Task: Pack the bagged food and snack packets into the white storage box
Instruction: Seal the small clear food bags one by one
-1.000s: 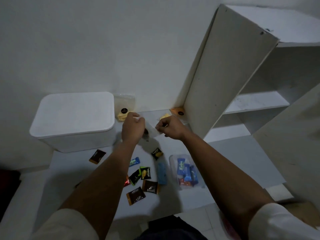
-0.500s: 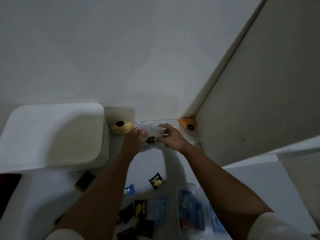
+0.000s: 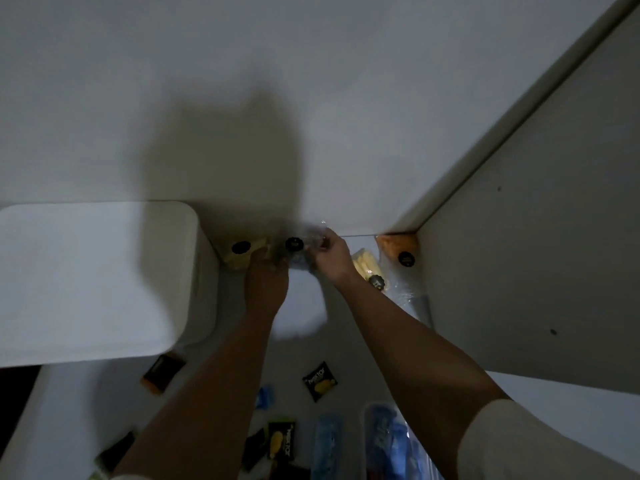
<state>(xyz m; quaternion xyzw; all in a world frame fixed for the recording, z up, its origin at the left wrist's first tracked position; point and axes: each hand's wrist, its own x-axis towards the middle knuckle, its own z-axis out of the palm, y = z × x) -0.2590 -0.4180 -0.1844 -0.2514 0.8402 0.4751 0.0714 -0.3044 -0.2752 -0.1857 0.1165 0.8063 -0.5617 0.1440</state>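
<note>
Both hands have pushed deeper toward the wall since half a second ago, and the clear bag they carry has gone with them. Nearest the camera, at six o'clock, loose snack packets (image 3: 320, 382) lie scattered on the white surface beside a clear bag of blue packets (image 3: 388, 441), all of it not yet packed. Farther out, the left hand (image 3: 266, 284) and right hand (image 3: 330, 258) meet at the centre, fingers curled onto opposite edges of a clear bag (image 3: 304, 252) with a round black sticker, apparently to hold the limp plastic taut and level; blur hides the exact pinch. At nine o'clock stands the white storage box (image 3: 93, 278), its lid on, so nothing can go in until it is opened. Against the wall at twelve, a bag of yellow food (image 3: 244, 259) rests just beside the box; at two o'clock another yellow bag (image 3: 367, 268) and an orange bag (image 3: 398, 247) sit tucked against the cabinet panel (image 3: 519, 254)
</note>
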